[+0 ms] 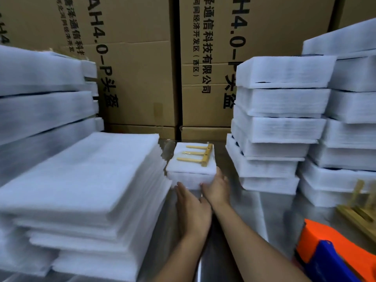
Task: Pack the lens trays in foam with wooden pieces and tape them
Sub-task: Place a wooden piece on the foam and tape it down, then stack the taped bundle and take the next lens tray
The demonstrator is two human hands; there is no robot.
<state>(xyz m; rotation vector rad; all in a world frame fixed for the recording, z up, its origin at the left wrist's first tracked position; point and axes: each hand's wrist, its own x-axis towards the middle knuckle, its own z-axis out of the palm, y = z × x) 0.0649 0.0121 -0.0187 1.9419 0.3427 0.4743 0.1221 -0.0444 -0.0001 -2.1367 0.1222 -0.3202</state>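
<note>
A small foam-wrapped pack [189, 171] lies on the steel table in the middle of the view. On top of it sits a wooden piece [200, 154], a bar with three prongs pointing left. My left hand [191, 210] reaches flat to the pack's near face, fingers straight. My right hand [216, 187] touches the pack's near right corner, and its fingertips are hidden behind the foam. Loose wooden pieces [360, 208] lie at the right edge.
A tall pile of flat foam sheets [87, 192] fills the near left, with wrapped packs [40, 106] stacked behind it. More wrapped packs [280, 123] are stacked on the right. Cardboard boxes [142, 64] wall the back. An orange and blue tape dispenser [329, 251] lies bottom right.
</note>
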